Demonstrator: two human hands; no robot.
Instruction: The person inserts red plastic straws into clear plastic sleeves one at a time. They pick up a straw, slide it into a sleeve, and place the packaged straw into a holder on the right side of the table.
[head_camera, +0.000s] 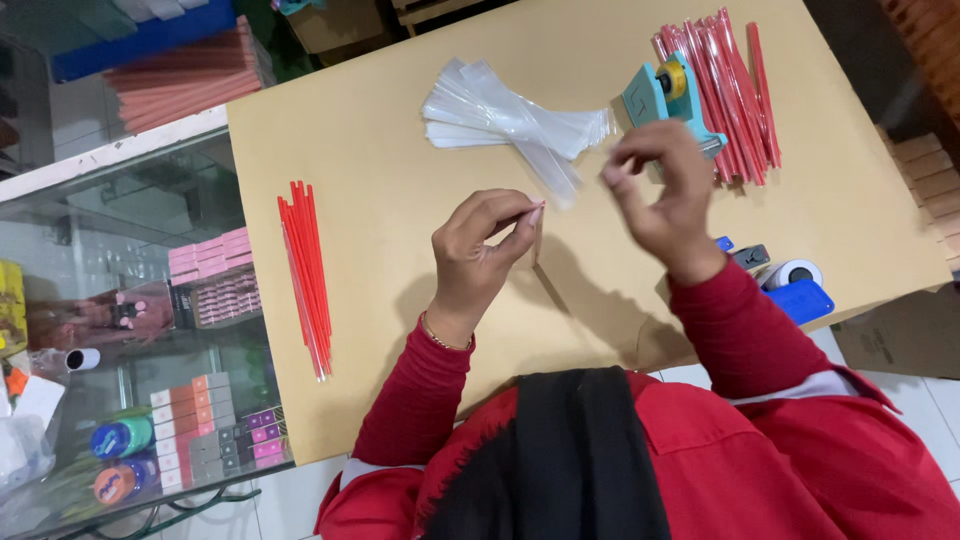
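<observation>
Red sleeves and a black scarf (560, 450) fill the near edge. On the desk (380, 150), a bundle of red sticks (306, 275) lies at the left, long axis running away from the person. The left hand (480, 250) pinches something thin and clear between thumb and fingertips; what it is I cannot tell. Clear sleeves (510, 120) fan out beyond. The right hand (665, 190) hovers half-curled, apparently empty, near the tape dispenser (665, 95). A loose pinch could drop the piece.

The left hand (480, 245) is raised, thumb and fingertips pinched together; the right hand (660, 190) hovers farther right, fingers curled loosely.
</observation>
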